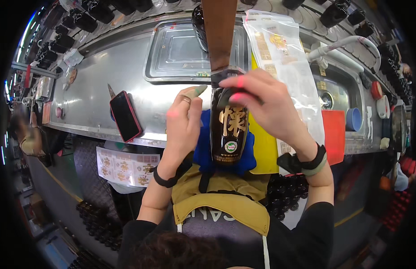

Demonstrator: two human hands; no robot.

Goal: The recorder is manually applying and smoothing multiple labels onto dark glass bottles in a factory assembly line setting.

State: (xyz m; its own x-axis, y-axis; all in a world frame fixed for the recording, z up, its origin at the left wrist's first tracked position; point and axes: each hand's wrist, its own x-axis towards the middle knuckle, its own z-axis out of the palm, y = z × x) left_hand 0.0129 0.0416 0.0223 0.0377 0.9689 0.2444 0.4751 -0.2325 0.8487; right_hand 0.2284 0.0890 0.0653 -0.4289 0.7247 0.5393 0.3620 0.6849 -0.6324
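Note:
A dark, glossy bottle (226,152) with a large gold character and a small round sticker lies in front of me. Its neck points away, and its lower end rests on a blue cloth (248,157). My right hand (273,103) reaches over the shoulder and neck from the right. The index finger and thumb are apart, slightly blurred, with nothing visible between them. Left of the bottle, my left hand (183,119) is raised beside the neck. Its index finger extends, with a green covering near the tip, and its thumb stands apart; the other fingers curl.
A metal tray (172,58) with another dark bottle (199,28) lies beyond, beside a brown upright beam (221,31). A phone (125,115) lies left. Printed transfer sheets (279,67) cover the right side, near a sink (335,85), a red sheet (333,136) and a blue cup (353,119).

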